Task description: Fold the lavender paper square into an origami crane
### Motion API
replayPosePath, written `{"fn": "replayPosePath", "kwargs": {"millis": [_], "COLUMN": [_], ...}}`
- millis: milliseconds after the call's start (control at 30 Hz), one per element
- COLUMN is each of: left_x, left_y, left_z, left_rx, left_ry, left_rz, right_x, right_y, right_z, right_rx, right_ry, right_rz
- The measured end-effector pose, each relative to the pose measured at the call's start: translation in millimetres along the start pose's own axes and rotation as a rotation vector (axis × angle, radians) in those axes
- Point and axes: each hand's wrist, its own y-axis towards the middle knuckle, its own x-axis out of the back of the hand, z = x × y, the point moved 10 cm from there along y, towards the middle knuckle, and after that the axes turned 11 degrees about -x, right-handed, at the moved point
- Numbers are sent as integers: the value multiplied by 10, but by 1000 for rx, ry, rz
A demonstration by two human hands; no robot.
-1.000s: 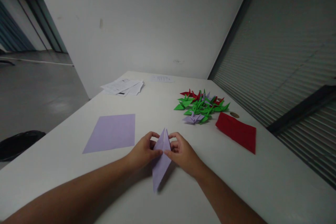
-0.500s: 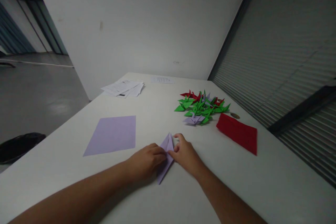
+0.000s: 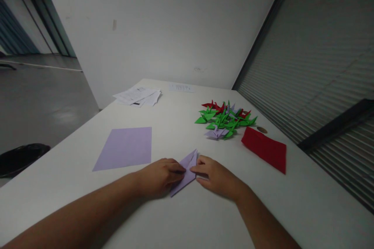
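Observation:
A piece of lilac origami paper (image 3: 189,176), folded into a narrow pointed diamond, lies on the table and tilts to the upper right. My left hand (image 3: 159,177) is closed on its left side, fingertips pressing near the centre; the palm covers part of the lower left. From the right, my right hand (image 3: 219,177) grips the paper's right edge, with the index fingertip on a flap and the thumb just below. A slit between two flaps runs up toward the top point. To the left lies a flat, unfolded lilac sheet (image 3: 125,149).
Several folded paper cranes (image 3: 224,118) in green, red and lilac are heaped at the back right of the white table (image 3: 181,221). Red paper (image 3: 264,148) lies near the right edge, by a round cable hole (image 3: 262,129). Printed sheets (image 3: 137,95) lie at the far left.
The folded lilac paper has turned clockwise, its top point moving right. My right hand has shifted from a curled pinch near the upper edge to lying flatter along the right side.

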Motion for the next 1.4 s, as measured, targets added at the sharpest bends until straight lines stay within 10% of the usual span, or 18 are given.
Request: {"fn": "replayPosePath", "kwargs": {"millis": [767,1400], "left_x": [-1,37], "left_y": [-32,13], "left_z": [87,-83], "left_rx": [14,-75], "left_ry": [-168,73], "left_rz": [-4,68], "right_x": [-41,-12], "right_y": [82,132], "right_z": [-115,-193], "right_rx": [94,71], "right_ry": [-127,196], "right_rz": [-75,-52]}}
